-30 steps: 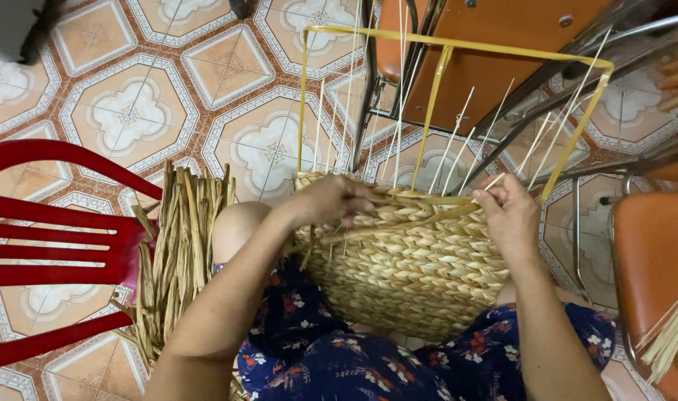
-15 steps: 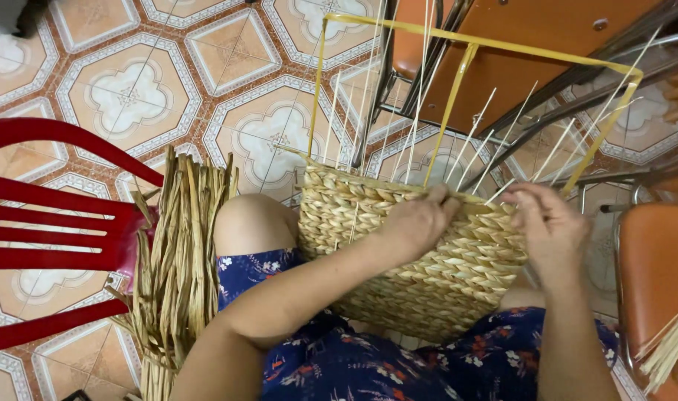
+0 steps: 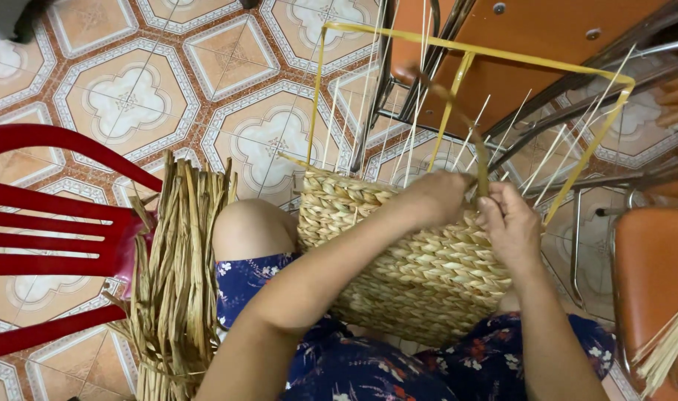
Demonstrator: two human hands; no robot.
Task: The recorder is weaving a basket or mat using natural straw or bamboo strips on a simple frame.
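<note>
A half-woven straw basket (image 3: 413,275) rests on my lap, its yellow wire frame (image 3: 457,96) and thin white upright ribs (image 3: 413,126) rising above the woven part. My left hand (image 3: 437,199) reaches across the basket's top edge and presses against the weave near the right side. My right hand (image 3: 508,223) pinches a brown straw strand (image 3: 474,141) that stands up from the rim between the ribs. Both hands are close together at the basket's upper right edge.
A bundle of dried straw strands (image 3: 179,267) lies at my left knee, leaning on a red plastic chair (image 3: 49,238). Orange-seated metal-framed chairs (image 3: 650,275) stand to the right and ahead. Patterned floor tiles (image 3: 131,96) surround me. More pale strands (image 3: 669,349) show at the lower right.
My left hand has moved rightward along the basket's rim to meet my right hand. The brown strand is now pulled upright. The view has shifted slightly.
</note>
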